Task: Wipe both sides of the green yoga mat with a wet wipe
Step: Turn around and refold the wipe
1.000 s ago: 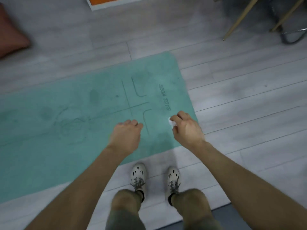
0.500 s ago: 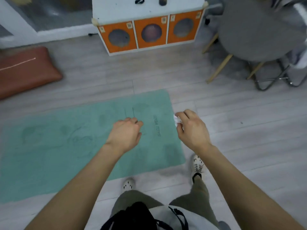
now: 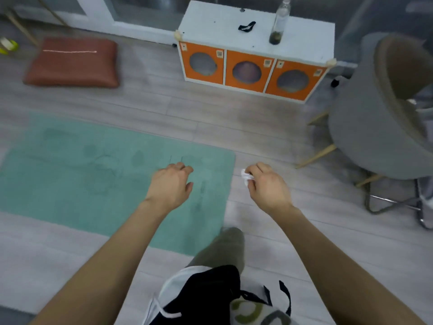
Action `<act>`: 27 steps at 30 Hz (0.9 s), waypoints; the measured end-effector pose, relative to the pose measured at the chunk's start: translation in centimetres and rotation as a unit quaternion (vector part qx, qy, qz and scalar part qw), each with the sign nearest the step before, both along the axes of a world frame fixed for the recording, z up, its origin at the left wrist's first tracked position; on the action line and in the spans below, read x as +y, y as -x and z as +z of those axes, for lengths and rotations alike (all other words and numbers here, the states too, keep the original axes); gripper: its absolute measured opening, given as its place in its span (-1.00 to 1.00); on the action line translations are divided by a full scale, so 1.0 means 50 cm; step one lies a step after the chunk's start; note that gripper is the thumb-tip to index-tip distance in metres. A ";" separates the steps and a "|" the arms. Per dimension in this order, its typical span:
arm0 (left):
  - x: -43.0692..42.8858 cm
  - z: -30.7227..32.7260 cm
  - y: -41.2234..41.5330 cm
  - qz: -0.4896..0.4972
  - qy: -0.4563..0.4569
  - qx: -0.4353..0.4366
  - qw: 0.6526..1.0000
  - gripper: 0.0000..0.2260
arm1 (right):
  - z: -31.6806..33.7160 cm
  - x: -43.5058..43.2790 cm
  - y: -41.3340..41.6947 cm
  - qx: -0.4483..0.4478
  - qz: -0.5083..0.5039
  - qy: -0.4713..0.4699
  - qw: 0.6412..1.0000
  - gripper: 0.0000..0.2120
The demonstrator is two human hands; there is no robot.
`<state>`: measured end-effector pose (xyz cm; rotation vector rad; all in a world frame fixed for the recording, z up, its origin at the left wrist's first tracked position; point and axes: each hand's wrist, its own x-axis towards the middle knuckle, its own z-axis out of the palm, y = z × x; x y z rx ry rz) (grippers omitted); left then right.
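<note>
1. Cushion [image 3: 70, 62], red-brown: on the floor at 10 o'clock, well apart from the work.

2. Green yoga mat [image 3: 82, 184]: flat on the grey floor, running from 9 o'clock to the centre, with its short end just beside your leg. Darker blotches on the upper face may be damp, though that is not certain.

3. Your left hand [image 3: 171, 184]: above the mat's near end, fingers loosely curled and holding nothing.

4. Wet wipe [image 3: 246, 177]: a small white wad off the mat's edge, at 3 o'clock of item 3.

5. Your right hand [image 3: 267, 186]: pinches the wipe between thumb and fingertips, raised clear of the mat.

6. Cabinet [image 3: 248, 73], orange-fronted, at 12 o'clock, with a bottle [image 3: 278, 22] on top.

7. Chair [image 3: 375, 125], grey, at 3 o'clock.

Step in hand: probably a pause between passes, as no wiping contact is visible. Next, bend down. Either press the wipe to the mat, or take the end with your free hand and turn it over.
</note>
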<state>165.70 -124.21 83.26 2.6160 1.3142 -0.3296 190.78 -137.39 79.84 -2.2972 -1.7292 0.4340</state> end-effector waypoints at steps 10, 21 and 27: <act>0.241 -0.067 -0.281 0.104 0.012 -0.041 0.994 -0.62 | 0.032 0.346 -0.289 -0.044 0.156 0.039 0.986 -0.85; 0.464 -0.014 -0.363 0.263 -0.022 -0.049 0.963 -0.68 | 0.072 0.821 -0.389 -0.041 0.339 0.004 0.940 -0.85; 0.610 -0.056 -0.366 0.392 -0.030 -0.043 0.919 -0.70 | 0.033 1.099 -0.335 -0.040 0.498 -0.012 0.866 -0.85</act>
